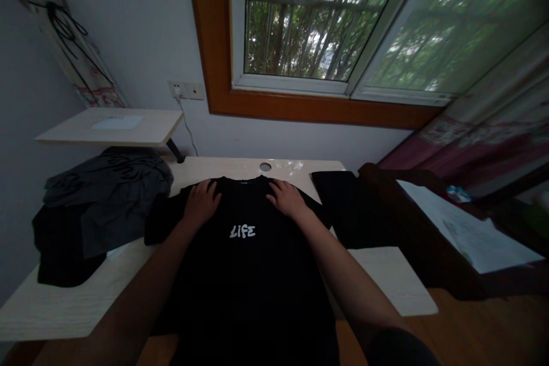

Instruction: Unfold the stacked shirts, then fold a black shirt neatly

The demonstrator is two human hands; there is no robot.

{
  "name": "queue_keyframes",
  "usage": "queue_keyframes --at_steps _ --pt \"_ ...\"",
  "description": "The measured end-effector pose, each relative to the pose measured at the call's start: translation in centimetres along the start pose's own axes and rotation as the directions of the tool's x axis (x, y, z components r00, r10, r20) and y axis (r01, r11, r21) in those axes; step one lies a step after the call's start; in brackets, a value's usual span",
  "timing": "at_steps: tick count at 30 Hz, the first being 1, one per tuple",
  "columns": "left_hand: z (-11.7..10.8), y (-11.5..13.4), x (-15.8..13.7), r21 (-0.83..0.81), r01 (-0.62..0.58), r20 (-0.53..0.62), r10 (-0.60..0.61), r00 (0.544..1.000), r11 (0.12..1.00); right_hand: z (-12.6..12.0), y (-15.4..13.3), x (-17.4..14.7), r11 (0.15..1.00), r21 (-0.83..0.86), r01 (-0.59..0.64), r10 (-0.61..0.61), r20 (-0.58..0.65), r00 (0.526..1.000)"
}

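A black T-shirt (249, 274) with white "Life" lettering lies spread on the light wooden desk (295, 167), its collar toward the window and its lower part reaching past the front edge. My left hand (202, 201) rests flat on the left shoulder area, fingers apart. On the opposite shoulder lies my right hand (288, 197), also flat with its fingers spread. Both sleeves extend outward to the sides. The shirt's hem is hidden at the bottom of the view.
Rumpled grey and black clothes (115, 200) are heaped on the left under a raised shelf (107, 128). A folded black cloth (347, 206) lies on the desk's right side. Beyond it stands dark brown furniture (429, 246) with a white sheet (463, 229) on top.
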State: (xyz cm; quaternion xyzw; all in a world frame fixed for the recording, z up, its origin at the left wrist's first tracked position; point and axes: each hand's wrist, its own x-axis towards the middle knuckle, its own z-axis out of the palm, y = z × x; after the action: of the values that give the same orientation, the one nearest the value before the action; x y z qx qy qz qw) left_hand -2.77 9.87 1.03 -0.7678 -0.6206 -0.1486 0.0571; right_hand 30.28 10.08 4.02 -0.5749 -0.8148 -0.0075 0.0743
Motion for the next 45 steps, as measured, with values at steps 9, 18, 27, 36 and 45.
queue_keyframes --at_steps 9,18,27,36,45 --pt "0.0 -1.1 0.7 0.014 -0.016 0.031 0.015 0.999 1.0 1.9 2.6 -1.7 0.998 0.047 -0.046 0.05 -0.093 0.994" --pt "-1.8 0.2 0.5 -0.01 -0.015 -0.086 0.014 0.996 1.0 0.8 3.1 -3.5 0.995 0.052 -0.081 0.087 -0.138 0.987" --pt "0.3 3.5 2.1 -0.108 -0.169 -0.011 0.169 0.986 0.98 0.9 -4.3 0.5 0.987 0.128 0.095 -0.068 -0.199 0.978" --pt "0.7 2.3 2.6 -0.012 -0.059 0.169 0.06 0.984 0.998 3.0 -4.1 3.0 0.987 0.141 0.076 -0.054 -0.153 0.987" --pt "0.7 0.4 2.4 0.008 -0.105 0.157 0.102 0.982 0.994 2.5 -2.2 0.5 0.982 0.165 0.091 -0.062 -0.171 0.983"
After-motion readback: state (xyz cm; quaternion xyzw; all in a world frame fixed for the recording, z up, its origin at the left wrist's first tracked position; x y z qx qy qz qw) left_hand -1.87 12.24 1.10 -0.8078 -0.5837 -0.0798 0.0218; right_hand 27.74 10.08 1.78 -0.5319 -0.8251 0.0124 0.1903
